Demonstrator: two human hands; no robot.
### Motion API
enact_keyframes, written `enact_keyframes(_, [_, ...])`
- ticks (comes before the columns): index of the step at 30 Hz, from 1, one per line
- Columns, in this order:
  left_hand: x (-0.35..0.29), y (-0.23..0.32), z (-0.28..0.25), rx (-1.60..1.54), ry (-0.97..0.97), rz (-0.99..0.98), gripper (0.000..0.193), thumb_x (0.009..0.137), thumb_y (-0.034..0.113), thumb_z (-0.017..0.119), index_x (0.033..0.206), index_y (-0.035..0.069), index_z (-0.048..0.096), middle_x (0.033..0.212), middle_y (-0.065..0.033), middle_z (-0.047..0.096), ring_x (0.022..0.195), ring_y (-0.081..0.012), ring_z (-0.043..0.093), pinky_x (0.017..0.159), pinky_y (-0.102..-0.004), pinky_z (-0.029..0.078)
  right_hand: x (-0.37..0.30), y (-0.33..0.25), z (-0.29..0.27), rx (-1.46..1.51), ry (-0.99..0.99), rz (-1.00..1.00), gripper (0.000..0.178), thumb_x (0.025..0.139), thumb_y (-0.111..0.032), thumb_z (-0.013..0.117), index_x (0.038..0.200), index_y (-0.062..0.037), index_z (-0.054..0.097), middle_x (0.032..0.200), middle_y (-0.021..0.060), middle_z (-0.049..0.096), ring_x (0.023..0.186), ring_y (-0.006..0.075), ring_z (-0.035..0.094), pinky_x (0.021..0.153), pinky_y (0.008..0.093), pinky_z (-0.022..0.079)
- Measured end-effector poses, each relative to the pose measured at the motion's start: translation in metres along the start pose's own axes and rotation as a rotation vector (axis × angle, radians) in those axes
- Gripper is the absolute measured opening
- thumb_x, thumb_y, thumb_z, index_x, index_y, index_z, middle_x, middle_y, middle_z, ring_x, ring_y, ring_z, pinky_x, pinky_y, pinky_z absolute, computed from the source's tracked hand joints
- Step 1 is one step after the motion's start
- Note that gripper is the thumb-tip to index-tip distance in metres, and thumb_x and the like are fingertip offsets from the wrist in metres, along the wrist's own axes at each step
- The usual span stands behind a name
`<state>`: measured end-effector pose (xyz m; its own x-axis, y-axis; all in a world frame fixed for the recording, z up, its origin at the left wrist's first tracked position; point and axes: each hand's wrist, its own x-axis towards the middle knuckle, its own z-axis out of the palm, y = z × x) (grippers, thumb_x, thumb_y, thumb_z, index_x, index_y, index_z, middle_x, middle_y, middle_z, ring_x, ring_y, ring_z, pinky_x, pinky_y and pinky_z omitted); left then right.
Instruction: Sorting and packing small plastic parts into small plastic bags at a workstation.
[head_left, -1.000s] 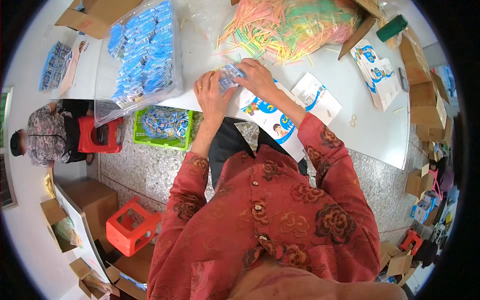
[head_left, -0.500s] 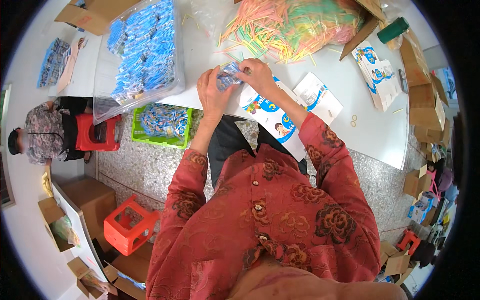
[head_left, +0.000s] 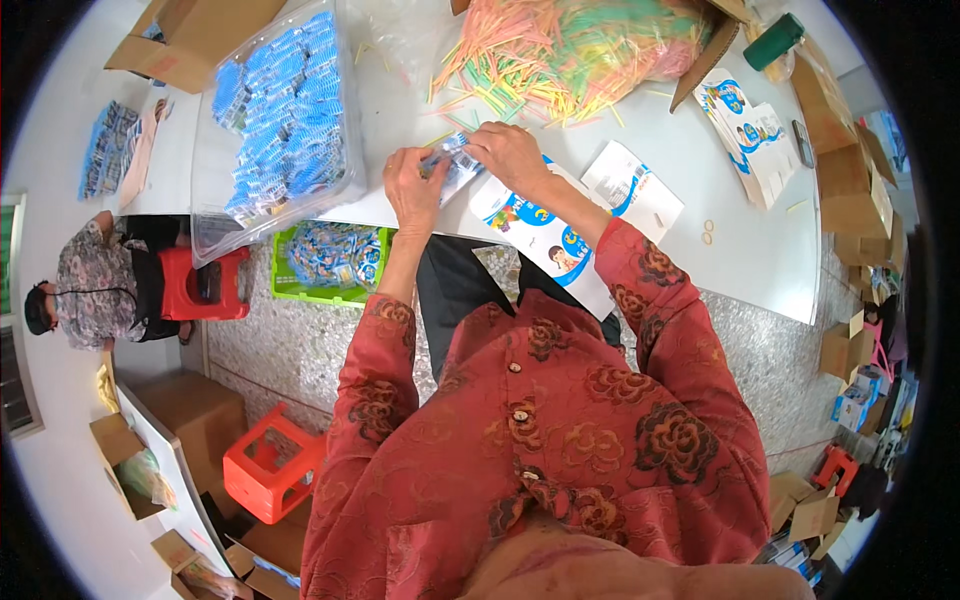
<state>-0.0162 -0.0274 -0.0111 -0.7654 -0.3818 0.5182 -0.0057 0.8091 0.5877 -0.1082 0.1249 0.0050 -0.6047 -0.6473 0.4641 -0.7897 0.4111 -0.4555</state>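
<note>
A small blue-and-clear plastic packet (head_left: 455,158) is held over the white table's near edge. My left hand (head_left: 413,188) pinches it from the left, fingers curled round that end. On the other side my right hand (head_left: 508,157) grips its upper right end between thumb and fingers. Beneath and right of my hands lie flat printed cardboard boxes (head_left: 545,235), white with blue. Just beyond them spreads a heap of short pink, yellow and green straws (head_left: 500,60). What is inside the packet is too small to make out.
A clear plastic tub (head_left: 352,160) full of blue packets stands at left. Below the table edge is a green crate (head_left: 320,293) of packets. More folded boxes (head_left: 745,140) and rubber bands (head_left: 708,232) lie right. A red stool (head_left: 275,465) stands lower left; a person (head_left: 95,270) sits far left.
My hands have shifted slightly left with the packet, which is now tilted and shows less of its face. The whole view has turned a little.
</note>
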Motion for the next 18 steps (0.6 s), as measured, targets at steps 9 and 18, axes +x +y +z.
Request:
enact_keyframes(9, [0.0017,0.0035,0.0000,0.048,0.085,0.156,0.032,0.061,0.009,0.077,0.089,0.007,0.061,0.086,-0.0080,0.059,0.084,-0.0290,0.055,0.077,-0.0393,0.042,-0.0002,0.0034,0.0031,-0.091,0.034,-0.073,0.011,0.080,-0.019,0.062,0.081,-0.0086,0.063,0.076,0.0059,0.060,0.076,0.0246,0.060,0.065,0.0372,0.049])
enact_keyframes(18, [0.0073,0.0049,-0.0022,0.038,0.068,0.279,0.023,0.060,0.007,0.076,0.077,0.007,0.060,0.076,-0.0058,0.057,0.077,-0.0267,0.054,0.077,-0.0378,0.041,0.0016,0.0070,0.0048,-0.138,0.043,-0.113,0.017,0.077,-0.024,0.065,0.071,-0.0086,0.061,0.074,0.0045,0.059,0.077,0.0227,0.061,0.067,0.0354,0.050])
